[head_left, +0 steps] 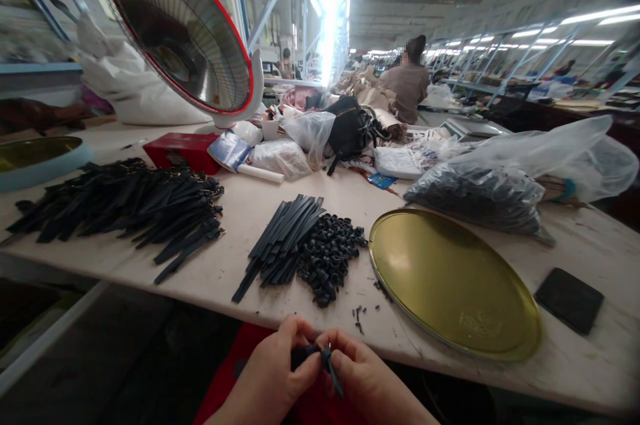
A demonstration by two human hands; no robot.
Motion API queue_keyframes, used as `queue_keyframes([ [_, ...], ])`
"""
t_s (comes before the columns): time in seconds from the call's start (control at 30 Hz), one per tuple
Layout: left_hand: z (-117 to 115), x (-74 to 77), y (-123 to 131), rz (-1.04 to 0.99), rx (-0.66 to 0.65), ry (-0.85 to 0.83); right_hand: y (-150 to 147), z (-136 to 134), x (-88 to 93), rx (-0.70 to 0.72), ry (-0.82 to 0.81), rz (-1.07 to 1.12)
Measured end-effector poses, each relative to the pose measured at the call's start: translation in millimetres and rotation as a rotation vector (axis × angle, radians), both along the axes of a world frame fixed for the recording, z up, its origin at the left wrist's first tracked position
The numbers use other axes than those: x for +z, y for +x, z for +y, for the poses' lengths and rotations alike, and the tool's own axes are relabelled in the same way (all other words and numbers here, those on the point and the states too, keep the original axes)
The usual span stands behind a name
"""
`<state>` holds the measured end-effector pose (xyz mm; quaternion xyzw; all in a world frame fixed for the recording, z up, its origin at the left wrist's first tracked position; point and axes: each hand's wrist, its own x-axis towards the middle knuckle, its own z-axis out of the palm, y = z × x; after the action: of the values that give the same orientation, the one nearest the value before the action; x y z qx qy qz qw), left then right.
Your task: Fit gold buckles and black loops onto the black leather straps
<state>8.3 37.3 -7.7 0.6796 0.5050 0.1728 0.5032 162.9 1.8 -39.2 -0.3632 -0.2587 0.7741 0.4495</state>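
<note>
Both hands met just below the near edge of the pale, scuffed table (pixel 240 208). The left hand (pixel 273 378) and right hand (pixel 367 381), knuckles up and fingertips pressed together, pinched a thin, flat black strap (pixel 331 366) between them, its free end pointing down. On the table lay a bundle of matte flat strips (pixel 280 245), touching a heap of small ring-shaped loops (pixel 330 258). Just right of these sat a round, glossy brass-coloured tray (pixel 450 285).

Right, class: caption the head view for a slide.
Left hand and right hand pinch a black strap near piled straps and loops.
</note>
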Motion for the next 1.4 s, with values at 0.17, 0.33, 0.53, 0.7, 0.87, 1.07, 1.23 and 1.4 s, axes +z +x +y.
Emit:
queue_keyframes([
  [0.17, 11.2, -8.3, 5.2, 0.076, 0.021, -0.040, 3.7, 10.6, -3.1, 0.003, -0.004, 0.033],
  [0.33, 16.5, -11.9, 4.6, -0.258, 0.047, -0.295, 13.7, 22.3, -9.2, -0.155, 0.109, -0.285],
  [0.53, 23.5, -22.1, 11.5, -0.389, 0.054, -0.472, 12.9, 22.7, -23.8, -0.339, 0.285, -0.816],
  [0.7, 21.0, -39.2, 20.1, -0.426, 0.085, -0.495, 10.1, 12.3, -26.3, -0.167, 0.492, -0.982],
  [0.87, 13.3, -31.3, 11.6, -0.466, 0.005, -0.516, 6.5, 4.0, -29.5, -0.203, 0.499, -1.119],
  [1.07, -0.4, -16.1, 6.8, -0.433, 0.013, -0.482, -2.2, -12.7, -21.4, -0.168, 0.504, -1.023],
  [1.23, -14.9, -5.9, -2.7, -0.452, -0.067, -0.453, -1.8, -26.6, -12.9, -0.022, 0.549, -0.965],
  [1.4, -29.9, -5.0, -22.7, -0.501, -0.121, -0.528, -8.4, -38.2, -11.6, -0.007, 0.569, -0.962],
])
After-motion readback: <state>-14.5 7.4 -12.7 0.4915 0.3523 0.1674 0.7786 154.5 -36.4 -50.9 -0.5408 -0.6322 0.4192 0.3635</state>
